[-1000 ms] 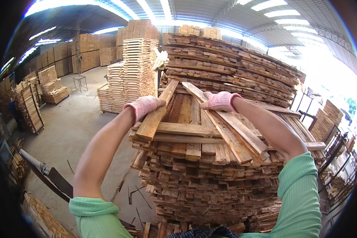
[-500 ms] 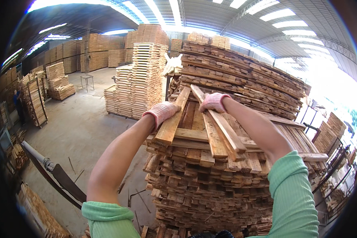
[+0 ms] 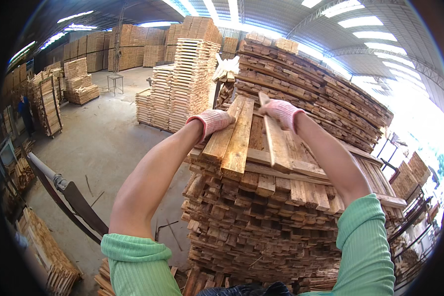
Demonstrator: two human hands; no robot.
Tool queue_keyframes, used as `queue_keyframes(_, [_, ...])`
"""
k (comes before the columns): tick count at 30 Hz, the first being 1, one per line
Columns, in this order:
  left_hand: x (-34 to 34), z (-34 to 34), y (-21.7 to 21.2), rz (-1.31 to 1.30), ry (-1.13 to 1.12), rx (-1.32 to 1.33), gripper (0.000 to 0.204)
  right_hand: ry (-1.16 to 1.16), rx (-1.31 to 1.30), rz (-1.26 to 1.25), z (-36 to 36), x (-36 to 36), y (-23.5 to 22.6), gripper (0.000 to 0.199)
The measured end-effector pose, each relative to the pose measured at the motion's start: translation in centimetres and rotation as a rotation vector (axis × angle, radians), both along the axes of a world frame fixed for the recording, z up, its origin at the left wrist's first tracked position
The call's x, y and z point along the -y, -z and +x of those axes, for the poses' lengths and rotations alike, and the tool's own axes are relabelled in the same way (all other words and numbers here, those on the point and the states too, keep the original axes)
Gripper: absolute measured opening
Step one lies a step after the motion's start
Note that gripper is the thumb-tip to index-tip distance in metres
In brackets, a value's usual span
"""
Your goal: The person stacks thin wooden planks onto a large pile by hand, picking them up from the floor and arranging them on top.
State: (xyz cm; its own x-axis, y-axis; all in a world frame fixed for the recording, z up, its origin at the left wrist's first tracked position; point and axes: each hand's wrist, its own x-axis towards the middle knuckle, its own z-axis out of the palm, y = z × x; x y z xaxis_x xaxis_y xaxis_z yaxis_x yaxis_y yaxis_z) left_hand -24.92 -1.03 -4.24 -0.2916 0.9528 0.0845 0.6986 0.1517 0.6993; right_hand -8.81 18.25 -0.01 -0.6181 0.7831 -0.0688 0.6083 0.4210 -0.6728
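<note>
Two wooden planks lie side by side at the left end of the stack of boards [image 3: 261, 232]. My left hand [image 3: 215, 122], in a pinkish knit glove, is closed over the outer plank [image 3: 221, 140]; its partner, the inner plank [image 3: 239, 143], rests flush against it. In my right hand [image 3: 280, 113], gloved the same way, is a single plank [image 3: 277, 145], tilted with its far end raised. Its near end is by a crosswise board [image 3: 306, 166] on the stack. The fingertips of both hands are partly hidden.
Behind the stack rises a taller pile of rough boards [image 3: 311, 89]. Neat stacks of pale slats [image 3: 187, 79] stand on the floor to the left. A grey metal bar [image 3: 46, 170] juts in at lower left. A person [image 3: 24, 114] stands at the far left.
One plank from the pair near my right hand now lies beside the plank under my left hand. My right hand holds the other, shifted right and raised. The view has turned slightly left.
</note>
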Motion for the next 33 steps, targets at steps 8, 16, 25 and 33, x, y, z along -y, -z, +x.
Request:
queue_keyframes(8, [-2.3, -2.9, 1.4, 0.027, 0.068, -0.371, 0.054, -0.324, 0.534, 1.032, -1.5, 1.2, 5.1, 0.024])
queue_keyframes(16, [-1.3, -1.1, -0.1, 0.062, 0.073, -0.231, 0.052, -0.201, 0.259, 0.927, -3.5, -3.3, 8.4, 0.017])
queue_keyframes(25, [-3.3, -2.4, 1.8, 0.013, -0.065, -0.182, 0.055, -0.250, 0.475, 0.427, 6.1, 8.2, -0.1, 0.052])
queue_keyframes(33, [3.5, 0.7, -2.2, -0.012, -0.137, -0.279, 0.068, -0.506, 0.411, 0.755, 11.6, 13.0, 4.4, 0.074])
